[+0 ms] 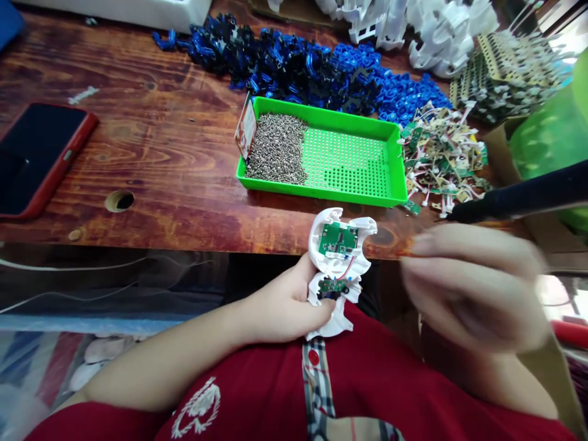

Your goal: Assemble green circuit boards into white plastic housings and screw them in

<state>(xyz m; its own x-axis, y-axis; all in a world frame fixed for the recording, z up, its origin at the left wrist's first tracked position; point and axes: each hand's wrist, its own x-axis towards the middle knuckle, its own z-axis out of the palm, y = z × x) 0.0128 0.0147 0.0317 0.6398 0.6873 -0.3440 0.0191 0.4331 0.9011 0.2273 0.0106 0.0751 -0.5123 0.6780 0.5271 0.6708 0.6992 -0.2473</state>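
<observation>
My left hand [289,306] grips a white plastic shell [316,245], thumb across its lower part. The shell has a rounded upper part and a narrower lower part. A green circuit board [339,239] sits in the upper part, and a smaller green board [331,285] lies below it near my thumb. A short red wire [350,267] runs between the two parts. To the right, my right hand [468,282] is raised and blurred, its fingers curled together toward the shell; what they pinch cannot be made out. Just behind it, a dark, rod-like tool [514,199] points left with a thin tip.
A green perforated basket [321,195] holds many small screws [278,150] and a small card. Behind it lie blue plastic parts [294,64] and white shells [441,33]; wired circuit boards [443,153] are heaped right. A red-cased phone [41,159] lies left, near a table hole [119,201].
</observation>
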